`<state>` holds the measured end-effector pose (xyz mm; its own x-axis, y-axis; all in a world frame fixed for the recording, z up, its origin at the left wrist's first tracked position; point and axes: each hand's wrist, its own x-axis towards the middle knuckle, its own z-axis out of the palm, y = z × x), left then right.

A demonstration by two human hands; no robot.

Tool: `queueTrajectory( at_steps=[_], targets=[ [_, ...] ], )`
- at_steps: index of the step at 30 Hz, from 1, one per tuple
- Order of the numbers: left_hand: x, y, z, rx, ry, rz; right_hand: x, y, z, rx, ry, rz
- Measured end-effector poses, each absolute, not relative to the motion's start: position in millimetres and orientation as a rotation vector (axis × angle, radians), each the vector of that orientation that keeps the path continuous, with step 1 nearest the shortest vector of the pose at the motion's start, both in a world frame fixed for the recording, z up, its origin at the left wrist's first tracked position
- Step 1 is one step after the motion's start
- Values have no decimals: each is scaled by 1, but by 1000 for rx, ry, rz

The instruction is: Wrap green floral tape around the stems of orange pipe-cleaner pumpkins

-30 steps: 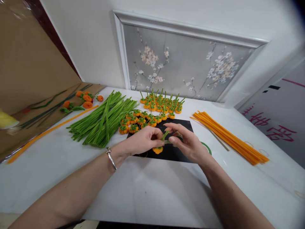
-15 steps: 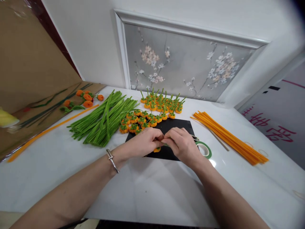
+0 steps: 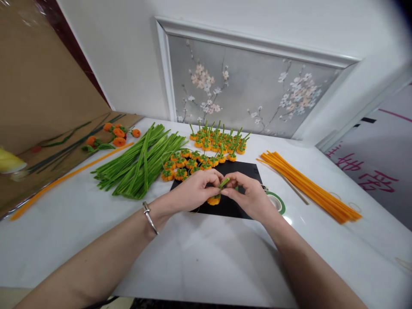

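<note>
- The flower [image 3: 213, 200] is sitting between the two hands, over the black mat [image 3: 230, 208], its stem [image 3: 225, 182] leaning up and rightward; whether it's touching the mat, I can't tell.
- The left hand [image 3: 195, 189] is pinching narrowly low on the stem, holding the flower.
- The right hand [image 3: 247, 195] is bringing thumb and fingers close together beside the stem; I can't tell what, if anything, it's gripping.
- To my eye, this handling is calling for a steady left pinch at the stem's base and light right fingertips, so that the petals aren't getting crushed.
- The tape roll [image 3: 282, 206] is lying just beside the right wrist.
- I'm spotting no tray or box around the pieces: the table [image 3: 199, 266] is bearing crowded flowers [image 3: 215, 143] beyond the hands, green stalks [image 3: 141, 163] leftward and orange strips [image 3: 312, 186] rightward.
- Farther left, cardboard [image 3: 69, 148] is carrying rounder blooms [image 3: 119, 141].
</note>
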<state>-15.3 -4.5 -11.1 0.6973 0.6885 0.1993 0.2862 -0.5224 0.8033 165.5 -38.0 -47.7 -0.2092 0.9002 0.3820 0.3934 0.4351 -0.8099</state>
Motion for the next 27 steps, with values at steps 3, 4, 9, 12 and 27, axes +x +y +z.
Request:
queueTrajectory(
  at_steps=[3, 4, 9, 12, 27],
  targets=[
    [-16, -5, -8, 2083, 707, 602, 167, -37, -48, -1071, -1763, 773],
    [-17, -5, -7, 2074, 702, 593, 167, -37, -48, -1065, -1755, 783],
    [-16, -4, -9, 2053, 695, 573, 165, -39, -45, -1061, -1742, 808],
    [-16, -5, -9, 2035, 697, 541, 165, -41, -42, -1065, -1754, 790],
    [-11, -6, -18, 1611, 799, 612, 165, -43, -36, -1111, -1736, 488]
  ],
)
